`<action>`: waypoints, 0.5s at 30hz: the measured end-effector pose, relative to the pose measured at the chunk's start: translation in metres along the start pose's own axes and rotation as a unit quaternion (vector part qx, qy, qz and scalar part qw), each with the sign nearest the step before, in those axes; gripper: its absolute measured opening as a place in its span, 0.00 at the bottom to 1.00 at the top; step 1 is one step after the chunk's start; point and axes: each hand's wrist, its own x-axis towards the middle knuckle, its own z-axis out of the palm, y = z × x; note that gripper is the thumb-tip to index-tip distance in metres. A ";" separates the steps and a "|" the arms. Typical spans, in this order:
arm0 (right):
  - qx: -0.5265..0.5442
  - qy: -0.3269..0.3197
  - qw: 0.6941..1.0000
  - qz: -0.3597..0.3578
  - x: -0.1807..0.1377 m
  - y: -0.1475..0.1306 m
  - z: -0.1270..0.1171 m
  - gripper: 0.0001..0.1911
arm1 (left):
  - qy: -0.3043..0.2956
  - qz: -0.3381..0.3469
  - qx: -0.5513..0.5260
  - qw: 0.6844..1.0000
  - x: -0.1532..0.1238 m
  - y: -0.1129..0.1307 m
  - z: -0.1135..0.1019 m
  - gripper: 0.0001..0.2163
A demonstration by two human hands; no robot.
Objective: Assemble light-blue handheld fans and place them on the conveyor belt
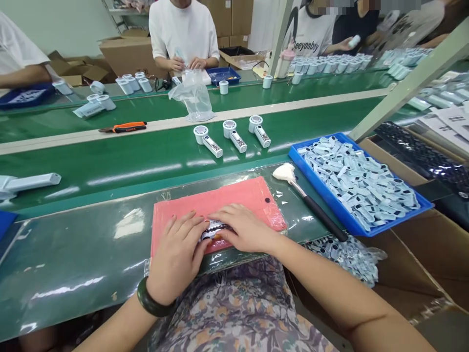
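On the red mat lies a small white part with a dark strip along it, held low against the surface. My left hand, with a dark bangle at its wrist, has its fingers pressed on the part's left end. From the other side my right hand grips the right end, fingers over the top and thumb at the near edge. Both hands hide much of the part, so its exact kind does not show. A white-headed mallet with a black handle rests right of the mat.
Three handheld fans lie on the green conveyor. A blue tray of pale blue handle pieces stands at right, above an open carton. Orange-handled pliers lie on the divider. Co-workers sit across the line.
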 end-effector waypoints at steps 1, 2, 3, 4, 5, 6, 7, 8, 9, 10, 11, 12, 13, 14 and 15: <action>-0.007 0.011 1.000 0.007 -0.001 -0.001 0.003 0.19 | 0.001 -0.008 0.002 1.000 0.000 0.002 0.002 0.10; -0.011 0.016 1.000 0.016 0.000 -0.002 0.005 0.18 | 0.001 -0.017 -0.001 1.000 0.001 0.003 0.003 0.10; -0.012 0.017 0.999 0.025 0.001 -0.002 0.006 0.17 | -0.001 -0.024 -0.009 1.000 0.004 0.003 0.004 0.10; -0.009 0.012 0.999 0.034 0.003 -0.002 0.006 0.17 | -0.005 -0.029 -0.018 0.999 0.007 0.002 0.003 0.09; -0.005 0.003 0.999 0.038 0.006 -0.001 0.005 0.17 | -0.012 -0.034 -0.028 0.999 0.011 0.000 0.001 0.09; 0.002 -0.006 0.999 0.040 0.008 0.000 0.004 0.17 | -0.023 -0.036 -0.038 0.998 0.014 -0.002 -0.001 0.09; 0.007 -0.012 0.999 0.039 0.009 0.002 0.003 0.17 | -0.035 -0.037 -0.047 0.998 0.018 -0.005 -0.003 0.09; 0.012 -0.016 0.999 0.038 0.010 0.004 0.001 0.17 | -0.046 -0.038 -0.054 0.997 0.020 -0.006 -0.006 0.09; 0.017 -0.018 0.999 0.034 0.011 0.006 0.001 0.18 | -0.055 -0.039 -0.059 0.996 0.022 -0.007 -0.008 0.09; 0.022 -0.017 0.999 0.030 0.011 0.009 0.001 0.18 | -0.059 -0.040 -0.061 0.996 0.022 -0.008 -0.010 0.09; 0.027 -0.016 0.999 0.024 0.010 0.011 0.001 0.18 | -0.061 -0.039 -0.060 0.996 0.022 -0.008 -0.010 0.10; 0.031 -0.014 0.999 0.019 0.010 0.012 0.002 0.19 | -0.059 -0.038 -0.058 0.996 0.022 -0.008 -0.010 0.10; 0.033 -0.012 0.999 0.015 0.009 0.014 0.002 0.19 | -0.055 -0.036 -0.056 0.996 0.021 -0.008 -0.010 0.10; 0.033 -0.009 0.999 0.012 0.008 0.015 0.003 0.19 | -0.050 -0.033 -0.053 0.997 0.020 -0.007 -0.009 0.10; 0.034 -0.004 0.999 0.010 0.008 0.015 0.004 0.18 | -0.047 -0.031 -0.052 0.997 0.019 -0.007 -0.007 0.10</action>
